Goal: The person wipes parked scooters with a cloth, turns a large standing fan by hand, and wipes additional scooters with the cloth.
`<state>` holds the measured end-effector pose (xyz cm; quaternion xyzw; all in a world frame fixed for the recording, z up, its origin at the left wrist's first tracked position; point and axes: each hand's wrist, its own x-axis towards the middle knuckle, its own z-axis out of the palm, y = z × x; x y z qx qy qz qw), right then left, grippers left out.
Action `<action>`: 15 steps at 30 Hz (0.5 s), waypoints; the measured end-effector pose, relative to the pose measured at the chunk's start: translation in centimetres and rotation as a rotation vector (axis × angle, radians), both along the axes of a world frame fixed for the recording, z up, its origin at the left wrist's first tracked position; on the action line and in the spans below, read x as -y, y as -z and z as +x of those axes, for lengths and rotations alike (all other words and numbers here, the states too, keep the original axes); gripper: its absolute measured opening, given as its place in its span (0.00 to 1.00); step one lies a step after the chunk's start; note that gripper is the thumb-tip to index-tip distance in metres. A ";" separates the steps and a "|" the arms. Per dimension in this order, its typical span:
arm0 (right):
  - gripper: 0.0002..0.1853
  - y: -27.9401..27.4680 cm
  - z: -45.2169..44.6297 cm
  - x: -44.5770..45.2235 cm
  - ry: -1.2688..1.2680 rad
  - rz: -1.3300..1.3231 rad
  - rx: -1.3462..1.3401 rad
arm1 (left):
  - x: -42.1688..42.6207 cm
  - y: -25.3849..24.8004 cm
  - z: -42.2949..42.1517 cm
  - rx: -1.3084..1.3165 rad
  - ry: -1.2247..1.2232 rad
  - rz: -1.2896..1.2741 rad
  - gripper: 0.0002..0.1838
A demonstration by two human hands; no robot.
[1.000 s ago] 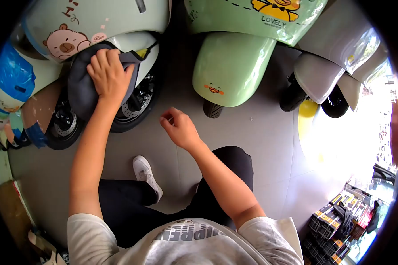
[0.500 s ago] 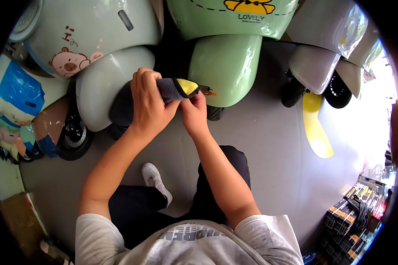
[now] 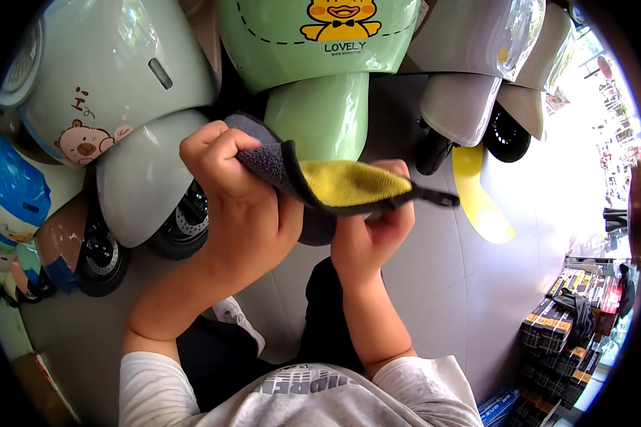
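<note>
in the head view, holding the cloth (image 3: pixel 356 185) on the near side of the green scooter (image 3: pixel 292 71), with the left hand (image 3: pixel 246 203) curled on its grey end and the right hand (image 3: pixel 369 245) pinching near its tabbed end, neither nearer. stretches lengthwise from left hand to right, dipping rightward. can make out boxes (image 3: pixel 548 320) well right of the green scooter, but not what is inside.

I have a grey tiled floor (image 3: pixel 434 306) in view, carrying scooter wheels (image 3: pixel 103 262), a curved yellow strip (image 3: pixel 483 205), a white shoe (image 3: pixel 236 318) and, at right, stacked boxes (image 3: pixel 548 327).
</note>
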<state>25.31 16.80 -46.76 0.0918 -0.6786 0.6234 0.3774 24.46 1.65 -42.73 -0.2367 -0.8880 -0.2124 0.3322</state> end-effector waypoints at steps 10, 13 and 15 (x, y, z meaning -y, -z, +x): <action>0.13 7.3 -11.5 -3.3 0.275 0.202 0.833 | -2.8 14.3 -5.7 0.260 -0.209 -0.104 0.37; 0.16 9.7 -11.4 -2.9 0.700 0.398 0.433 | -3.3 14.5 -4.9 0.254 -0.121 -0.105 0.41; 0.21 9.5 -10.7 -2.0 0.645 0.392 0.459 | -3.2 14.3 -4.8 0.284 -0.065 -0.045 0.43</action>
